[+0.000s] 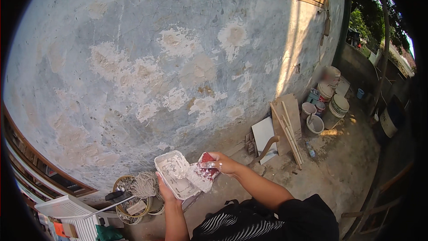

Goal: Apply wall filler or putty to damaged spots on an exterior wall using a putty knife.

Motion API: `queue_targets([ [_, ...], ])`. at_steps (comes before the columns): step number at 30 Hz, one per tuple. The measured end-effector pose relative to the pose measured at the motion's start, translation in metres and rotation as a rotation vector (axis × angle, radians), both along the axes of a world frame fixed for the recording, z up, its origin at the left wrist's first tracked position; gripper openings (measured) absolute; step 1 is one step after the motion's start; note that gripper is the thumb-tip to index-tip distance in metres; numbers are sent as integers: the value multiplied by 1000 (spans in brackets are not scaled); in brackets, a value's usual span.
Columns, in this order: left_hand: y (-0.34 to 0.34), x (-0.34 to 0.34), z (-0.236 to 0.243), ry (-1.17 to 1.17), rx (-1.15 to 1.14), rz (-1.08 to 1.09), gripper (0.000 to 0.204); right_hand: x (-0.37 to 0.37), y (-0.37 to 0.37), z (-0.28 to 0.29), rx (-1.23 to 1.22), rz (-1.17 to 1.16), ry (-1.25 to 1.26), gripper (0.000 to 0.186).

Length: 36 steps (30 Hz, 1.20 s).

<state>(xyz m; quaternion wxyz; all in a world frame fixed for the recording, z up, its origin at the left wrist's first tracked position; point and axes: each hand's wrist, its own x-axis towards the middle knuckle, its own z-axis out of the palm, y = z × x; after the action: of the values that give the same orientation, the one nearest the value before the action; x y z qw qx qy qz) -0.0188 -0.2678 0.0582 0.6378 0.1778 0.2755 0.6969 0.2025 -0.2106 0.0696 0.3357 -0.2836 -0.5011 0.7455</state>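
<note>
My left hand [166, 191] is closed on the side of a white rectangular plastic tub [158, 166], tilted at the lower middle. Pale, pasty filler smears its inside. In my right hand [225, 164] is a red scraper [207, 157], its broad face coated with white paste. The scraper overlaps the tub's right edge; I cannot tell whether they touch. White flecks dot my right fingers. Beyond both hands rises a worn blue-grey wall [138, 13] with several rough whitish patches.
Below the wall at left stand buckets [127, 216] with a bundle of string [145, 184], beside a white slatted rack [71, 212]. To the right lean boards [287, 116] and wooden sticks [292, 136]. Several paint buckets [314, 125] and a plastic bottle [310, 149] are farther right.
</note>
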Motion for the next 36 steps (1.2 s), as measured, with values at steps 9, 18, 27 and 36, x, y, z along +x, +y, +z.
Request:
queue_targets([
  [9,44,123,41,98,292,43,66,125,-3,69,-87,-487,347,15],
  [18,51,203,34,69,506,43,66,214,-4,73,-73,-616,483,17],
  [27,49,247,34,262,513,165,82,255,4,100,228,-567,176,13],
  [36,35,247,32,221,398,245,110,273,26,99,338,-267,-39,16],
])
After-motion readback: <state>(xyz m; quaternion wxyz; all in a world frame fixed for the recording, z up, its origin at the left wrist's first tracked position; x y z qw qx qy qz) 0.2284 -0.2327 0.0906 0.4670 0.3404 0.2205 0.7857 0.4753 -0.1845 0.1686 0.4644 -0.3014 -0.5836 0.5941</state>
